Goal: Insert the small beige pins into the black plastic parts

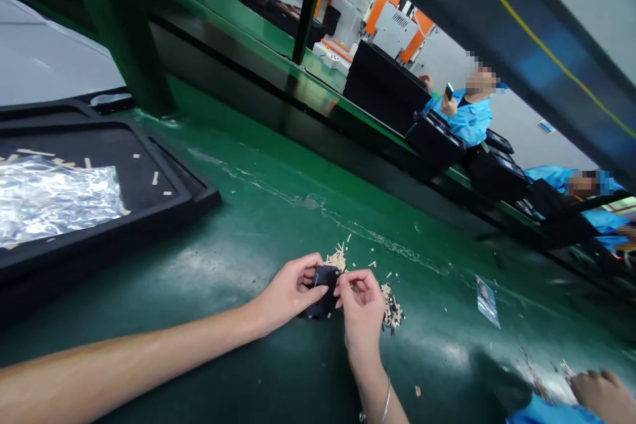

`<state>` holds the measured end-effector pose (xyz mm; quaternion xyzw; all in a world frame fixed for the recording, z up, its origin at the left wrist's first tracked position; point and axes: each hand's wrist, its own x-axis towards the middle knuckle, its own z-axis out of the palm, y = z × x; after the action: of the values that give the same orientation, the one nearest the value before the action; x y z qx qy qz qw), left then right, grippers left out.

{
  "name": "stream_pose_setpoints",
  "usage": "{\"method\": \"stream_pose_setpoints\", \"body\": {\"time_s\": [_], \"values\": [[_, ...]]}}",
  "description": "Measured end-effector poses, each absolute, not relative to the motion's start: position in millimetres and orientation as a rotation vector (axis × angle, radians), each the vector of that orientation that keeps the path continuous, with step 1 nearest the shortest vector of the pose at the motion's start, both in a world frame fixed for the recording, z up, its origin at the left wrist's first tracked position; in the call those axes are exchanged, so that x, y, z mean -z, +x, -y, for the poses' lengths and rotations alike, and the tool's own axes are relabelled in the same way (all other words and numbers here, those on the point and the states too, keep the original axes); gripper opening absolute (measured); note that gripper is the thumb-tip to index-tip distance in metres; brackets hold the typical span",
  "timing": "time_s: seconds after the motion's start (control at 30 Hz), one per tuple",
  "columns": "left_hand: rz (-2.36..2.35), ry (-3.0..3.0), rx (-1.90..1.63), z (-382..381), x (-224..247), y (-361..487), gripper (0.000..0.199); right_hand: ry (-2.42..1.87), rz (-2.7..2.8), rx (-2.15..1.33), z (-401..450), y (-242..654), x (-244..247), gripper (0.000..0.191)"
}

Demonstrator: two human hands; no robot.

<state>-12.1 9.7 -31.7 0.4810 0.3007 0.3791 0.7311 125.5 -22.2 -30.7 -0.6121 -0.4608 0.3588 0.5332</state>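
Observation:
A small dark flat piece (322, 288) is in my left hand (293, 288), its thumb lying on the near face and the fingers behind. My right hand (362, 305) is at the piece's right edge, thumb and fingertips pinched together; whatever they hold is too small to make out. Just beyond the piece lies a pile of small beige strips (338, 257). Beige and black bits (392, 310) form another pile to the right of my right hand.
At the left stands a black tray (163, 212) with a clear plastic bag (59, 199) and loose strips. A small zip bag (487, 301) lies on the green table (238, 238). Another person's hand (603, 396) is at the lower right. People in blue sit beyond the rail.

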Motion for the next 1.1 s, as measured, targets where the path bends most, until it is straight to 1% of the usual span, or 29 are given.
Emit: {"method": "stream_pose_setpoints", "body": {"time_s": [0.17, 0.5, 1.1], "values": [[-0.629, 1.038, -0.845, -9.2, 32.6, -13.2, 0.019, -1.458, 1.113, -0.877, 22.1, 127.1, 29.2, 0.016], [-0.642, 1.024, -0.814, -11.2, 29.1, -13.4, 0.02, -1.396, 1.006, -1.024, 19.5, 127.4, 24.1, 0.018], [-0.618, 1.016, -0.791, -11.2, 29.9, -17.0, 0.019, -1.392, 0.993, -1.062, 19.6, 128.7, 25.7, 0.017]]}}
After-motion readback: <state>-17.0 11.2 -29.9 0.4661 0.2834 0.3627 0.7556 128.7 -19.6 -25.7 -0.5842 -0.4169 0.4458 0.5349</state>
